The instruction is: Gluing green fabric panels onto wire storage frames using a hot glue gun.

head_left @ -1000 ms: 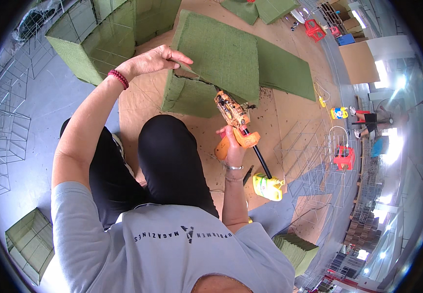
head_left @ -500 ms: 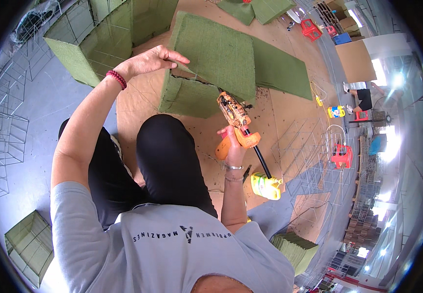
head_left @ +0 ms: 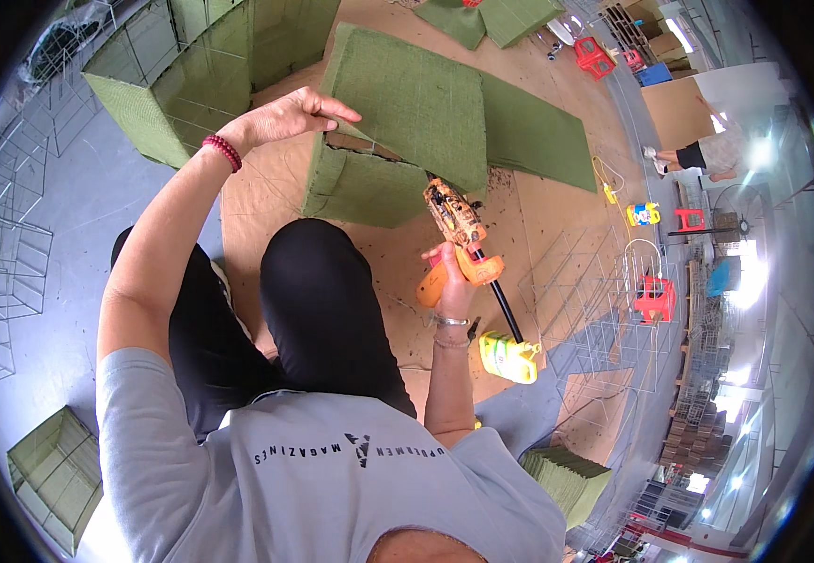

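Observation:
A green fabric-covered box [head_left: 365, 192] stands in front of me, its top sheet [head_left: 416, 103] slightly lifted along the near edge. My left hand [head_left: 285, 117] pinches the near left corner of that sheet, thumb and forefinger together. Wrapped round the handle of an orange hot glue gun [head_left: 457, 220] is my right hand [head_left: 454, 286]. The gun's nozzle meets the gap under the sheet near the right corner; its body is stained with dark and burnt residue. A black glue stick [head_left: 506, 310] juts from its back end.
A flat green panel [head_left: 543, 136] extends right of the box over brown board. More green boxes [head_left: 130, 108] stand at far left. A yellow jug [head_left: 510, 357], wire frames [head_left: 604, 281] and a red stool [head_left: 654, 298] are at right. Another person [head_left: 707, 155] is farther off.
The glue gun has shifted slightly right along the box's edge in my right hand. My left hand keeps its pinch on the sheet. The person in the background has moved.

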`<state>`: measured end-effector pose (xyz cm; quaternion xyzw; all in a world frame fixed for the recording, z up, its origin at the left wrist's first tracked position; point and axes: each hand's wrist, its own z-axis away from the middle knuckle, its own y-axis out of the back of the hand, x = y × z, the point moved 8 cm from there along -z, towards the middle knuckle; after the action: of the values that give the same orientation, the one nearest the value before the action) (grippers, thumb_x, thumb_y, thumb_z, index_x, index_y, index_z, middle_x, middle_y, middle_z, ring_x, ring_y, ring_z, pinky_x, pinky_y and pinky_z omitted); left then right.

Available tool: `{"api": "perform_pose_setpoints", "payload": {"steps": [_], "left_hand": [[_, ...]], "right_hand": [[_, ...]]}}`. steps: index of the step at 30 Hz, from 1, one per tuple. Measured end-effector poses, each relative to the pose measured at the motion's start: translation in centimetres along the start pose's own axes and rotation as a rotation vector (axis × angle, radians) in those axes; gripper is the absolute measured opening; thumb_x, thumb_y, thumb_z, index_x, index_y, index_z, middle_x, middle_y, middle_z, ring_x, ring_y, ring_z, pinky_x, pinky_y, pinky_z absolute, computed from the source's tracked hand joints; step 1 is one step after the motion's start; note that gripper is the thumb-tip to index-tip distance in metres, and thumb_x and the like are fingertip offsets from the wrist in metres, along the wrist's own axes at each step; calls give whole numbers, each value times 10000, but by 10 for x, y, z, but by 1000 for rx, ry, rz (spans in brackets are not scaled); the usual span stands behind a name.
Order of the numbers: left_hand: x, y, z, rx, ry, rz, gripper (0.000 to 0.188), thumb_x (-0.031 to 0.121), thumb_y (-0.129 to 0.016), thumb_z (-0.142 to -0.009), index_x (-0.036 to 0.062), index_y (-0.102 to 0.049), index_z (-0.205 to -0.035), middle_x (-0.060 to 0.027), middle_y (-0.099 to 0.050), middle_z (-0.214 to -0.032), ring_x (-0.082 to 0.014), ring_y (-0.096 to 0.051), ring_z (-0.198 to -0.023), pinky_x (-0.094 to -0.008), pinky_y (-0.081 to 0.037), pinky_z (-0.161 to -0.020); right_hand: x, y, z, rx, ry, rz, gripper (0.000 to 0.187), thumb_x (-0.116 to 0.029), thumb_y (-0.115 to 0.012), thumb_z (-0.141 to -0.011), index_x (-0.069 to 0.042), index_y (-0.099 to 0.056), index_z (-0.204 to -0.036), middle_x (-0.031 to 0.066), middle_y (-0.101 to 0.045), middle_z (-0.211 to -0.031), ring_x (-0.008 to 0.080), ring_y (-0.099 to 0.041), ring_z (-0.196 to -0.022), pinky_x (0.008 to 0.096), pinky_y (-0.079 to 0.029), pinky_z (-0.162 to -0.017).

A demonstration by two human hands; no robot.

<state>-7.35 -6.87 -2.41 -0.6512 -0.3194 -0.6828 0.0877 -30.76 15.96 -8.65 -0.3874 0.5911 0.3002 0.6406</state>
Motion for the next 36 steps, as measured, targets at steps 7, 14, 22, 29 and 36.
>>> {"api": "perform_pose_setpoints", "payload": {"steps": [7, 14, 22, 29, 36], "left_hand": [[3, 0, 1, 14, 18, -21, 303, 68, -500, -919, 115, -600, -1201, -60, -589, -1223, -178, -487, -1199, -330, -341, -1054], [7, 0, 1, 22, 6, -21, 299, 95, -493, -930, 115, -591, -1213, -60, -573, -1247, -182, -464, -1223, -339, -322, -1065], [3, 1, 0, 31, 14, -14, 294, 118, -500, -932, 124, -593, -1211, -62, -569, -1253, -187, -457, -1232, -348, -322, -1068], [-2, 2, -1, 45, 9, -14, 291, 132, -504, -933, 136, -597, -1208, -64, -561, -1264, -197, -454, -1236, -356, -326, -1069], [1, 3, -1, 60, 25, -37, 300, 129, -494, -934, 134, -590, -1218, -63, -555, -1271, -196, -452, -1237, -350, -326, -1068]], "right_hand": [[-2, 3, 0, 15, 0, -11, 158, -165, -582, -904, -9, -560, -899, 64, -571, -783, 179, -582, -720, 312, -489, -713], [0, 9, 0, 38, -6, -34, 155, -165, -578, -906, -11, -560, -898, 59, -563, -777, 178, -579, -715, 307, -484, -706], [-10, 9, 3, 30, 17, -10, 161, -177, -579, -908, -23, -537, -893, 62, -564, -767, 182, -579, -709, 313, -483, -710], [-5, 21, 3, 86, -21, 0, 175, -195, -588, -904, -28, -540, -878, 59, -562, -760, 181, -579, -703, 308, -482, -704], [-9, 22, 4, 91, 2, 12, 172, -190, -587, -904, -25, -549, -875, 56, -560, -758, 180, -576, -702, 308, -484, -700]]}}
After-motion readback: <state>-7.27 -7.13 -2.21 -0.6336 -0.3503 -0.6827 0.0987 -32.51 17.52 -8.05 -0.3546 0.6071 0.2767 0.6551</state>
